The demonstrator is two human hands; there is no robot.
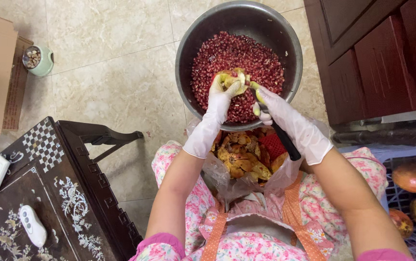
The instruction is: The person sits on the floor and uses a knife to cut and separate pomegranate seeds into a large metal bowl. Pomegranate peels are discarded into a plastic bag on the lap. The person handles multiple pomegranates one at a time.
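Head view, near to far: clear bag of spent rinds [246, 157] on lap looks well filled, so much seems done. Right hand [292, 123] closed round a black-handled knife [278, 130]; left hand [220, 99] fingers curled on a pomegranate piece [232, 77] over the steel bowl [285, 43], heaped w/ red seeds. Whole fruit in crate [411, 198] at right looks left to do. Beige tile floor [116, 72], inlaid dark table [67, 193] left w/ 2 remotes.
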